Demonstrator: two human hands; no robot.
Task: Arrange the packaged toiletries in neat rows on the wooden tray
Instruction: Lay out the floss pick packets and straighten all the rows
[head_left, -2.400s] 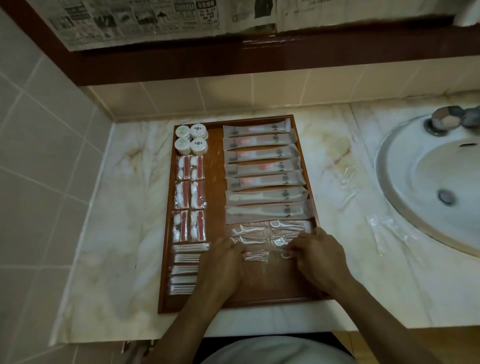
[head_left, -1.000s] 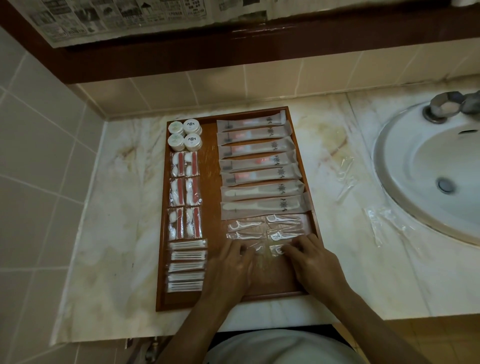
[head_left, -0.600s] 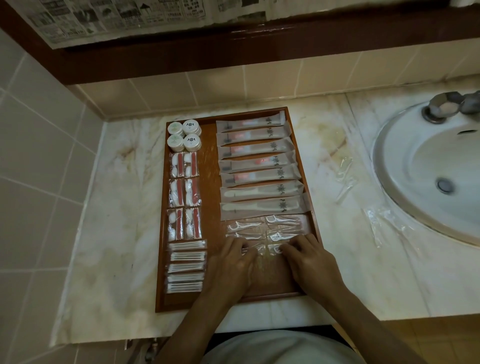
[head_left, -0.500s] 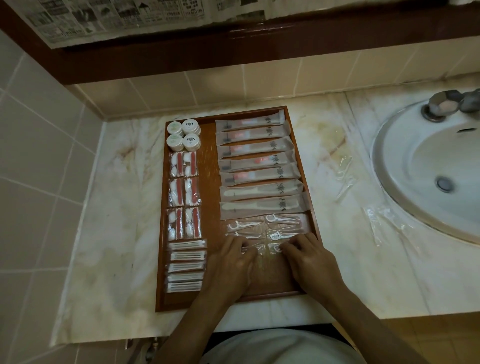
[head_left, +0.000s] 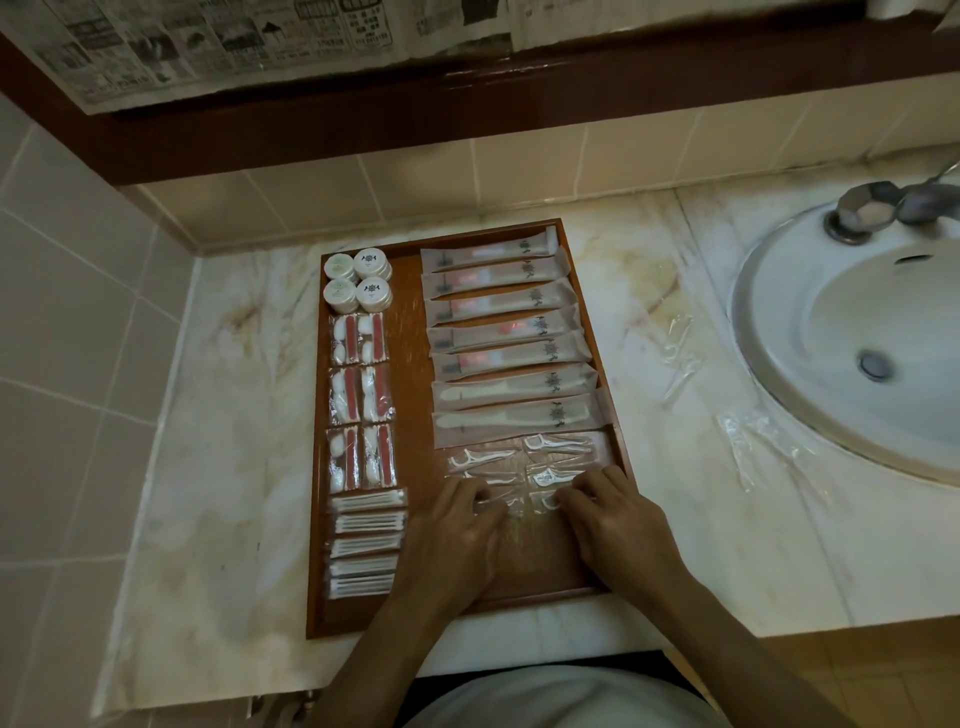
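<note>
- Two hands are at work on the near right part of the wooden tray (head_left: 314, 519), so we judge the step in hand to be squaring up the last clear packets of floss picks (head_left: 519, 460).
- Our left hand (head_left: 460, 540) lies palm down with fingers gently bent, the tips resting on the nearest left packet; we see no curl round anything, so we read it as pressing, not gripping.
- Our right hand (head_left: 615, 525) lies the same way, its fingertips on the nearest right packet, where a white pick shows just beside the index fingertip. Whether any finger pinches the film we cannot tell.
- Just beyond the fingertips, two more rows of floss picks lie side by side, and beyond those the long toothbrush packets (head_left: 504, 338) run in a stack to the far rim.
- Off to the left of our left hand stand the cotton bud packets (head_left: 366, 540); farther away sit the red-and-white sachets (head_left: 361, 400) and four round tubs (head_left: 357, 280).
- To the right of our right hand, off the tray and well apart, loose clear wrappers (head_left: 675, 358) lie on the marble counter (head_left: 218, 467) near the basin (head_left: 852, 332).
- Next, we think, the two nearest packets need nudging away from us until they sit flush against the row beyond, edges level. The film looks slippery, so light flat pressure should do better than a pinch.
- Bare tray remains under our palms.
</note>
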